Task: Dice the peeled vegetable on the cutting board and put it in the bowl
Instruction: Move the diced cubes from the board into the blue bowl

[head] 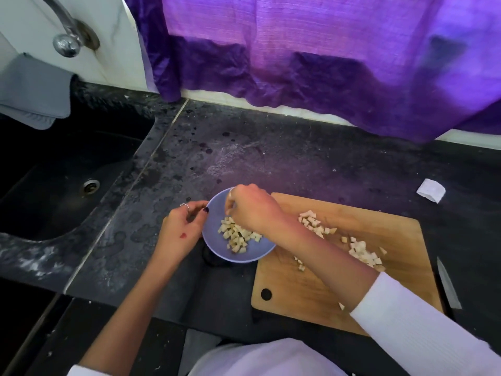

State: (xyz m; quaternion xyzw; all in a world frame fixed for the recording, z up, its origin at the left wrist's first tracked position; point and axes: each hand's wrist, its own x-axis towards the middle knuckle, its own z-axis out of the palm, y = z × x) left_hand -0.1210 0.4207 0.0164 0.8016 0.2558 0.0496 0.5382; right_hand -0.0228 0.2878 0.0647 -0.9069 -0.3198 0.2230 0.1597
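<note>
Nearest the camera, a white sleeve [406,316] covers the right forearm, which reaches across the wooden cutting board [298,283] on the dark worktop [271,158]. A knife [448,287] lies on the worktop just beside the board's right edge, blade pointing away. Pale diced vegetable pieces [363,252] lie scattered on the board in two loose clusters, with one stray piece near its front edge. To the left of the board, touching its corner, sits a blue bowl [217,240] that already holds a heap of dice [237,236]. The right hand [250,208] hovers over the bowl with its fingers curled downward; whether they hold any pieces cannot be told. The left hand [184,226] grips the bowl's left rim, thumb on the edge. Farther off, a scrap of white paper [431,190] lies on the worktop; a black sink [67,169] sits to the left, with a tap [66,36] above it, and a purple curtain [325,50] hangs behind.
</note>
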